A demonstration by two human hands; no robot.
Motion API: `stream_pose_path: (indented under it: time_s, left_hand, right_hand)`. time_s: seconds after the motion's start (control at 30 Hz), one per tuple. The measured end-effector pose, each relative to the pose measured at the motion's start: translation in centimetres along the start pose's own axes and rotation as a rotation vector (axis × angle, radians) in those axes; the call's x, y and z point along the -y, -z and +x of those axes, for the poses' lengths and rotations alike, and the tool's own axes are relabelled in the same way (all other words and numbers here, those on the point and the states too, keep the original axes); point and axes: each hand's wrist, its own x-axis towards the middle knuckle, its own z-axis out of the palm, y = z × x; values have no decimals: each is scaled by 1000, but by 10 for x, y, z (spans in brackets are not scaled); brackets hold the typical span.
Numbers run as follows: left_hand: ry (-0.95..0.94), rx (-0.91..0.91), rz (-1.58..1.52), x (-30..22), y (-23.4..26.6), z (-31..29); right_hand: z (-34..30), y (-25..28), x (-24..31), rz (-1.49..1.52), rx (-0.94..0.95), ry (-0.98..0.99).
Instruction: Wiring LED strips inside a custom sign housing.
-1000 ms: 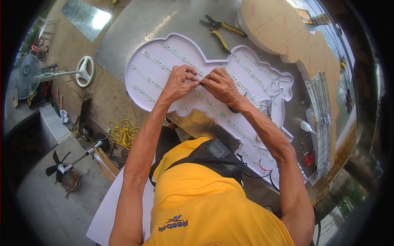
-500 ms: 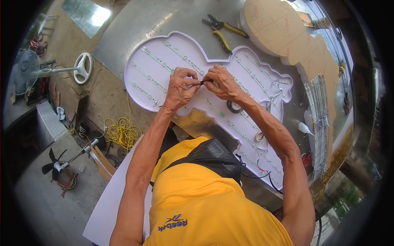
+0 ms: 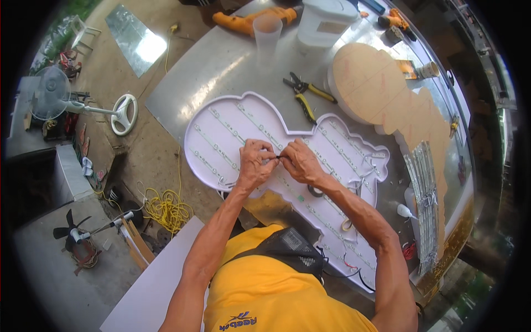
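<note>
White cloud-shaped sign tray on metal table; tan matching sign face to its right; small orange package beyond.

White shaped tray crossed by pale strips dotted at intervals; thin black wire; pliers with yellow-and-black handles; tan cut-out board; grey metallic tabletop; orange drill; yellow coiled cord; yellow shirt.
</note>
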Motion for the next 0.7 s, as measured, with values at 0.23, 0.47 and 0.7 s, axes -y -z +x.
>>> stream_pose_path:
  time_s: [0.23, 0.47, 0.7]
  left_hand:
    - [83, 37, -8, -1, 3, -1]
    - [96, 4, -14, 1, 1, 3]
    - [157, 76, 1, 10, 4, 9]
  right_hand:
    - [1, 4, -5, 69, 113, -28]
    - [3, -6, 1, -64, 77, -74]
    - [-10, -12, 11, -82, -154, 49]
